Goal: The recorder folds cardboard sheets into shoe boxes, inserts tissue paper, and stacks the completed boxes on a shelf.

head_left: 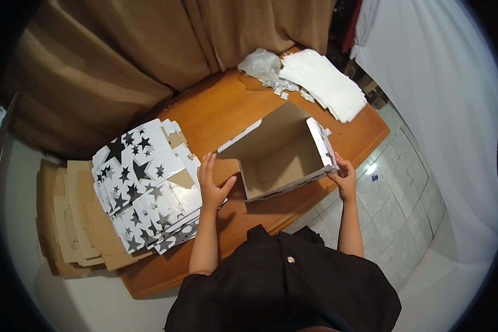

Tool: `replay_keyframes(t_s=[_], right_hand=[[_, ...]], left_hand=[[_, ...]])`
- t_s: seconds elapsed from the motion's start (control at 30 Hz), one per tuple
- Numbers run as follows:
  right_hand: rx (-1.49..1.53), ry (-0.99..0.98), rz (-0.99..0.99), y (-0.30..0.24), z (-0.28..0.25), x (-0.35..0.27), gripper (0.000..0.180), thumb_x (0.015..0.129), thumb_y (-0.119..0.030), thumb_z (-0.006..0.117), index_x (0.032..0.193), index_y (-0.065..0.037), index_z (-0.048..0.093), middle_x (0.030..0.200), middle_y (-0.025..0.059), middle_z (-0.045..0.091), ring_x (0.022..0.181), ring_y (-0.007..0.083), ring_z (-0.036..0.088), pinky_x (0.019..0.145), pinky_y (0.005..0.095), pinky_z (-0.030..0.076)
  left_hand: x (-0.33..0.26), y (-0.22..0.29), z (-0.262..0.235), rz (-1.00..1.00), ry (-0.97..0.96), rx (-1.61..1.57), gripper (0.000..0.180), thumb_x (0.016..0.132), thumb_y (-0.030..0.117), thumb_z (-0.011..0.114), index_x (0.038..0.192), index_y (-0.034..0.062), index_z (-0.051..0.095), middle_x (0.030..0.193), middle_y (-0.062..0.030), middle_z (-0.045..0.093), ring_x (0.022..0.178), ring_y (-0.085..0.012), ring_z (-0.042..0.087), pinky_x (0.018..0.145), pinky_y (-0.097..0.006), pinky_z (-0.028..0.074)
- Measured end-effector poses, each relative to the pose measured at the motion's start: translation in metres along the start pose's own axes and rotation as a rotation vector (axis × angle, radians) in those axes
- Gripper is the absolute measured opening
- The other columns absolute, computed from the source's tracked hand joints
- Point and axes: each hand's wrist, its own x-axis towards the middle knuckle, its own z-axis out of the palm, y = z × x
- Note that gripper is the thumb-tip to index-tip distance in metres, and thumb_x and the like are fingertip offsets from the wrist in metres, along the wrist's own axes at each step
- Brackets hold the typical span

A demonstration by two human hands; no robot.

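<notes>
An open cardboard box (285,160), brown inside and white with dark stars outside, rests tilted on the wooden table in front of me. Its flap stands raised along the far left side. My right hand (345,176) grips the box at its near right corner, thumb and fingers on the edge. To the left of the box, my left hand (213,183) is open, thumb and fingers spread, with nothing seen in it. It is between the box and a stack of flat star-printed cardboard pieces (144,182).
Brown flat cardboard (77,216) lies under and beyond the stack at the left. A pile of white sheets (326,83) and a clear plastic bag (262,65) with small bits lie at the table's far right. Brown curtain (110,61) hangs behind; tiled floor (393,193) shows at the right.
</notes>
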Motion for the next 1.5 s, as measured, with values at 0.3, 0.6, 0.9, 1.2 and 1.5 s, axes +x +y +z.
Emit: replay_keyframes(t_s=[0.3, 0.6, 0.9, 1.2, 1.5], right_hand=[[-0.397, 0.065, 0.308, 0.086, -0.031, -0.034, 0.042, 0.075, -0.001, 0.058, 0.117, -0.001, 0.054, 0.112, 0.0056, 0.059, 0.105, 0.0179, 0.056, 0.093, 0.0295, 0.041], [-0.377, 0.007, 0.103, 0.048, -0.003, -0.013, 0.059, 0.079, -0.007, 0.059, 0.134, -0.002, 0.039, 0.132, 0.0157, 0.045, 0.126, 0.0253, 0.039, 0.105, 0.0335, 0.028], [-0.508, -0.142, -0.082, 0.082, 0.005, 0.044, 0.031, 0.088, -0.012, 0.053, 0.117, -0.001, 0.053, 0.112, 0.016, 0.052, 0.107, 0.0288, 0.05, 0.094, 0.0334, 0.037], [-0.744, -0.367, -0.484, 0.089, -0.011, 0.092, 0.019, 0.074, -0.016, 0.059, 0.087, -0.005, 0.065, 0.092, 0.0177, 0.053, 0.086, 0.0324, 0.052, 0.076, 0.041, 0.042], [-0.467, -0.508, -0.234, 0.089, -0.022, 0.158, 0.024, 0.082, -0.022, 0.059, 0.099, -0.006, 0.063, 0.102, 0.0196, 0.053, 0.093, 0.0327, 0.052, 0.081, 0.0408, 0.043]], left_hand=[[0.118, 0.004, 0.059, 0.091, -0.281, 0.469, 0.063, 0.083, 0.041, 0.057, 0.137, 0.0136, 0.039, 0.146, -0.0108, 0.029, 0.137, -0.0294, 0.023, 0.105, -0.062, 0.004], [0.058, -0.009, 0.053, 0.128, -0.23, 0.151, 0.051, 0.079, 0.025, 0.065, 0.125, 0.0081, 0.053, 0.134, -0.0154, 0.046, 0.13, -0.0326, 0.035, 0.107, -0.044, 0.026], [-0.05, -0.02, 0.09, 0.046, -0.159, 0.447, 0.043, 0.077, 0.027, 0.068, 0.115, 0.0081, 0.06, 0.122, -0.0123, 0.055, 0.118, -0.0325, 0.047, 0.101, -0.046, 0.032], [-0.063, -0.036, 0.115, 0.095, 0.031, 0.904, 0.028, 0.084, 0.031, 0.059, 0.103, 0.0114, 0.062, 0.102, -0.0052, 0.061, 0.113, -0.0251, 0.049, 0.105, -0.05, 0.019], [-0.058, -0.006, 0.152, -0.069, 0.082, 0.812, 0.021, 0.086, 0.028, 0.057, 0.094, 0.0103, 0.065, 0.09, -0.0056, 0.062, 0.106, -0.0264, 0.052, 0.099, -0.046, 0.026]])
